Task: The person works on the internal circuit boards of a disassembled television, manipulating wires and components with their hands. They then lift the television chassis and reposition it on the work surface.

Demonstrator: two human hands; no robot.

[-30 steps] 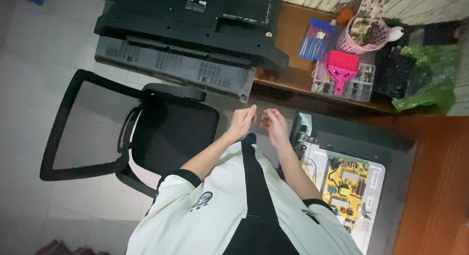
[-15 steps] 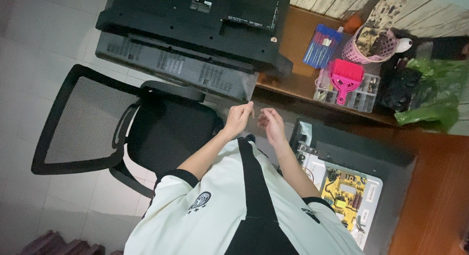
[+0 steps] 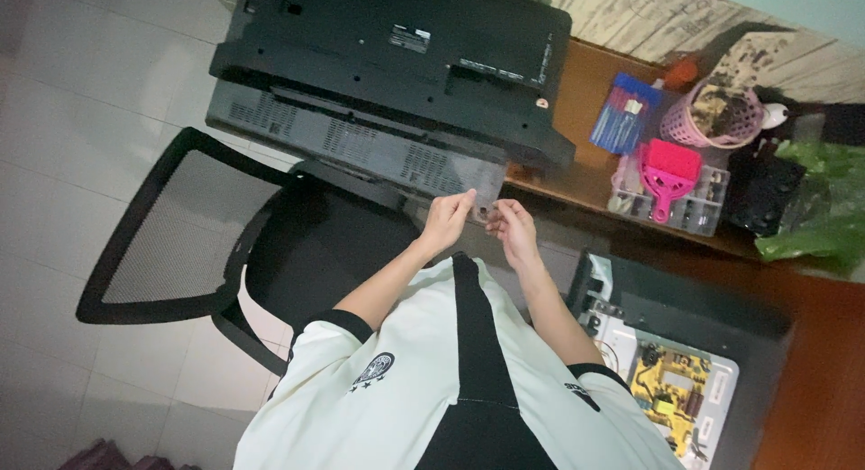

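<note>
open floor lies left; the black panel and mesh chair crowd the hands.

Left hand and right hand together before black panel, above mesh chair.

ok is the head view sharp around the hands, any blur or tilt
Head view: dim, soft light, strongly tilted; left hand and right hand slightly soft, the small thing between their fingertips too blurred to identify; black panel and chair clearer; no strong glare.
</note>
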